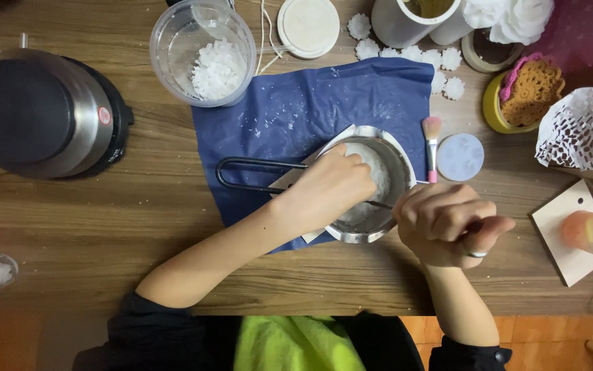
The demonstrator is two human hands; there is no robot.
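Note:
A small steel pot (404,162) with a dark wire handle (241,165) stands on a white card on a blue sheet (310,103). Inside lies a white waxy mass (377,167). My left hand (327,189) reaches over the pot's left rim. Its fingers curl down inside against the white mass and seem to grip the rim. My right hand (447,223), with a ring on one finger, is closed around a thin dark stick (379,204). The stick's far end reaches into the pot's near side.
A clear beaker of white flakes (217,58) and a white lid (308,26) stand behind the sheet. A black and steel appliance (35,110) sits at the left. At the right lie a pink brush (432,141), a pale blue disc (460,156), white flower shapes (413,52) and a wooden tag (564,220).

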